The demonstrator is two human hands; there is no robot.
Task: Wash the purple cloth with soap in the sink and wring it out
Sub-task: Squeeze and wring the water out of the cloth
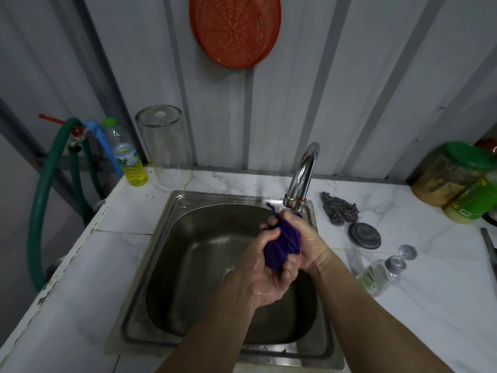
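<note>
The purple cloth (pixel 282 244) is bunched into a tight wet ball above the steel sink (pixel 172 219), just below the chrome tap (pixel 302 176). My left hand (pixel 262 267) grips it from the left and below. My right hand (pixel 304 238) squeezes it from the right and above. Both hands look wet. A small corner of cloth sticks up near the tap's base. A clear soap pump bottle (pixel 377 274) lies on its side on the counter to the right.
A steel scourer (pixel 340 208) and a round metal lid (pixel 364 235) lie right of the sink. Green-lidded jars (pixel 454 173) stand at far right. A bottle of yellow liquid (pixel 129 160), an upturned glass jar (pixel 166 146) and a green hose (pixel 45 195) are at back left.
</note>
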